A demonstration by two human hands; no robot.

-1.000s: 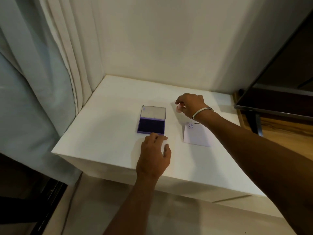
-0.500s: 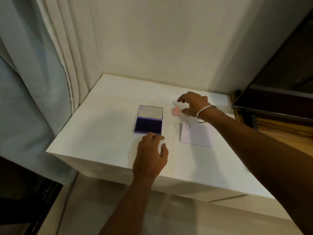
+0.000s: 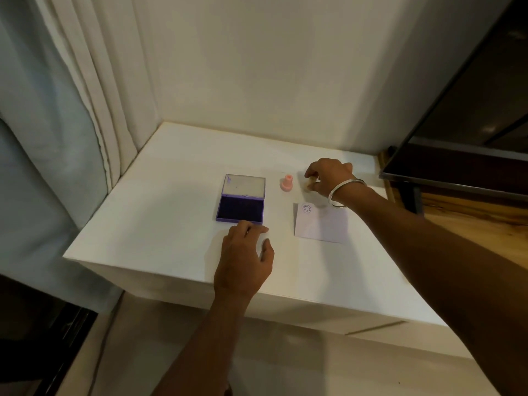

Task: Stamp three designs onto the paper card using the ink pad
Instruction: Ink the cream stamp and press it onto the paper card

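A purple ink pad [image 3: 241, 205] lies open on the white table [image 3: 160, 212], its lid folded back. To its right a pink stamp [image 3: 287, 183] stands upright by itself. The pale paper card [image 3: 321, 224] lies further right with one round smiley print in its top left corner. My right hand [image 3: 328, 177], a metal bangle on the wrist, is behind the card with its fingers closed around a small pale stamp [image 3: 309, 185] that is mostly hidden. My left hand [image 3: 244, 252] rests flat on the table just in front of the ink pad, fingers spread, holding nothing.
White and grey curtains [image 3: 71, 115] hang along the table's left side. A wall runs behind the table. A dark screen [image 3: 463, 138] on a wooden surface stands close to the right back corner.
My right hand set the pink stamp down, let it go, moved right and closed on a second small stamp. My left hand stayed put.
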